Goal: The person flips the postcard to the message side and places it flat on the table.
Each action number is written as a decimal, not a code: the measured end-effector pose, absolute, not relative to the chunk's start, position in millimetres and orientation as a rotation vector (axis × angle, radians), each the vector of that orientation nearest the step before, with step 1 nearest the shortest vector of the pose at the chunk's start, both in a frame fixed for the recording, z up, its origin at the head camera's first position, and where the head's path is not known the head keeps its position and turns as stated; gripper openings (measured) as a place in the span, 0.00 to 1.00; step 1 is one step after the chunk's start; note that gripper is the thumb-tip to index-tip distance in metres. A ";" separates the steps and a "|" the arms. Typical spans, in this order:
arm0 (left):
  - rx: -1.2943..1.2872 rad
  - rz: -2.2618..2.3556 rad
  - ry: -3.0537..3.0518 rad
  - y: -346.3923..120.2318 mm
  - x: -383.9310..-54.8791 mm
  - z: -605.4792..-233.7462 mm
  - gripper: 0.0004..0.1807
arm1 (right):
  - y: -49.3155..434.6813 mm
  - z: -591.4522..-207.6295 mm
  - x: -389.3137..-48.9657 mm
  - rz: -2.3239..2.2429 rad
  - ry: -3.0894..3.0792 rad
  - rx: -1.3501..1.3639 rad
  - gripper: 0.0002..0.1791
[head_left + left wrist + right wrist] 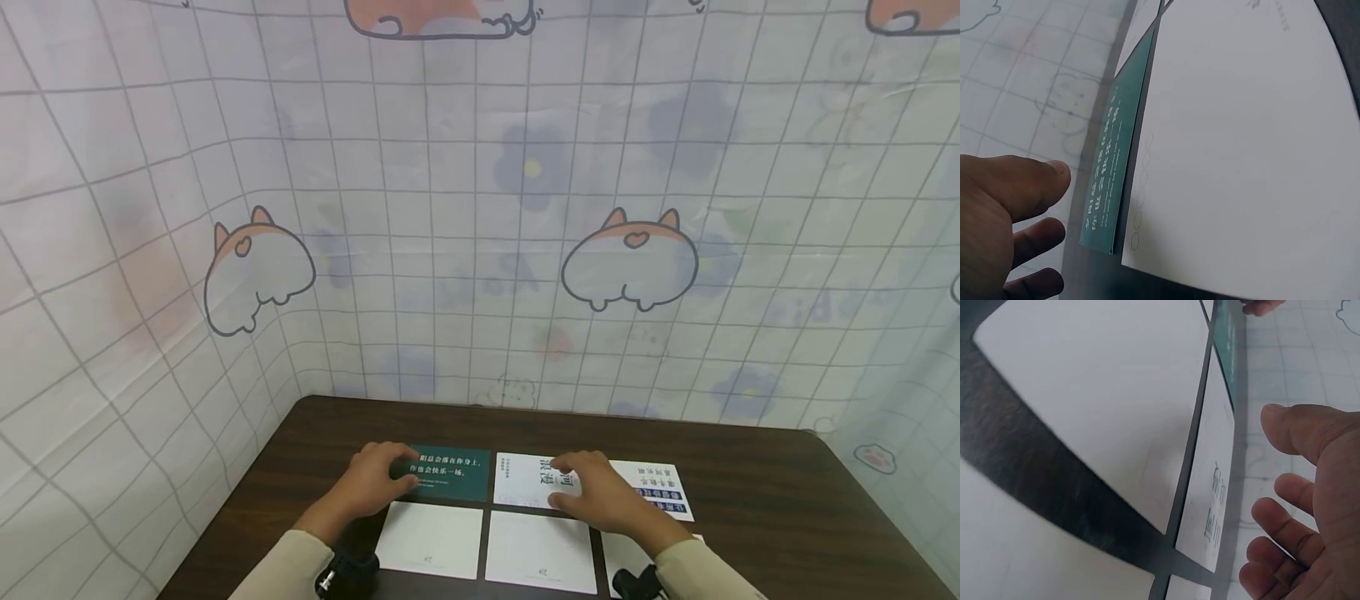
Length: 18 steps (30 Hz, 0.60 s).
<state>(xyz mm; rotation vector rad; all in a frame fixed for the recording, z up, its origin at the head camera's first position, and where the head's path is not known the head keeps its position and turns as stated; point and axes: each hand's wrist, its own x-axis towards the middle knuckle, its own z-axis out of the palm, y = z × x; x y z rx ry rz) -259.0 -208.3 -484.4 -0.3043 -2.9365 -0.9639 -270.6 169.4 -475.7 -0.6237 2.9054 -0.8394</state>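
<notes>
In the head view my left hand point(369, 483) is at the left end of a green card point(459, 475) with white lettering. Its fingers are parted from the thumb and hold nothing; the left wrist view shows the thumb point(1038, 184) just beside that card. Over a white card with dark printed characters point(519, 479) hovers my right hand point(602, 493), fingers relaxed and nothing in them. A third printed card point(660, 482), with blue bands, lies to its right. Nearer me sit blank-looking white cards point(431, 537), one being the middle card point(540, 550); another is partly hidden by my right wrist.
The cards lie in two rows on a dark wooden table point(787, 517). A white gridded cloth point(465, 333) with cartoon animals hangs behind it and at the sides. Black wrist devices point(352, 575) sit under both wrists.
</notes>
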 end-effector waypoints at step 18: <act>-0.264 -0.912 -2.950 -219.8 -265.6 -486.8 0.19 | 149.0 -471.1 -277.1 -0.871 2.865 -0.702 0.29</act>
